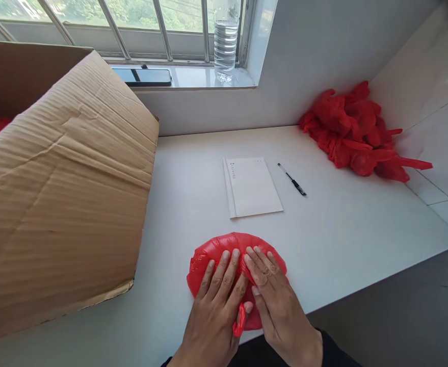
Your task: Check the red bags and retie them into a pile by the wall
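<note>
A red plastic bag (231, 242), puffed into a flattened round shape, lies on the white table close to me. My left hand (218, 306) rests on its left part, fingers stretched out and slightly spread. Beside the left thumb a twisted red loop (239, 320) of the bag sticks up; whether the thumb grips it I cannot tell. On the bag's right part my right hand (275, 300) lies flat, fingers extended and close together. Both palms hide the middle of the bag.
A large open cardboard box (74, 193) stands at left with red plastic inside. Ahead lie a white notebook (252, 186) and a black pen (292, 180). Crumpled red bags (356, 132) are piled at the back right. A phone (151, 77) and water bottle (226, 48) are on the sill.
</note>
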A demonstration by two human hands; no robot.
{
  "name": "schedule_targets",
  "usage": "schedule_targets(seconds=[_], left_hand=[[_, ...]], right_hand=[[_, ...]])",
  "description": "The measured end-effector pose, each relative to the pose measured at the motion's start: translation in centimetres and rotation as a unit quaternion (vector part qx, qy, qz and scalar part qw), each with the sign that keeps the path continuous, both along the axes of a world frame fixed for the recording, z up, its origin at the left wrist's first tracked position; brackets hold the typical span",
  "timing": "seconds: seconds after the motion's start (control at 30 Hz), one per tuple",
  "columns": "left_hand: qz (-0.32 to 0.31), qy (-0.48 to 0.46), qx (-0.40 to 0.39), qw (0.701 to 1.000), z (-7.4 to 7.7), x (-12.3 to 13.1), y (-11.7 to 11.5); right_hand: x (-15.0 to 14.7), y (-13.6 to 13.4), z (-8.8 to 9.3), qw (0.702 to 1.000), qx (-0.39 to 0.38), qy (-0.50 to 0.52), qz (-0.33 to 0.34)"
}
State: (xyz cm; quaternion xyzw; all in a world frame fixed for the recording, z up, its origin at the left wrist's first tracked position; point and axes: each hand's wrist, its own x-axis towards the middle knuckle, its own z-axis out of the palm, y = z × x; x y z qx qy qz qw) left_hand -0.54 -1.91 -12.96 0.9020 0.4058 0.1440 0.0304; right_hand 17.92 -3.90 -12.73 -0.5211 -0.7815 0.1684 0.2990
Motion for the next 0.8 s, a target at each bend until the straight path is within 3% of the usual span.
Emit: schedule_targets(seconds=[0.2, 0.67, 0.8], left_hand=[[0.016, 0.002, 0.007, 1.000, -0.6, 0.4, 0.0], [0.037, -0.040, -0.017, 0.998, -1.0, 1.1, 0.6], [0.014, -0.027, -0.038, 0.999, -1.0, 0.6, 0.7]], right_hand=[[0.2, 0.5, -2.3, 0.999, 0.034, -0.034, -0.008], [0.0, 1.1, -3.1, 0.999, -0.002, -0.041, 0.004], [0.0, 1.1, -2.9, 0.999, -0.026, -0.020, 0.004]])
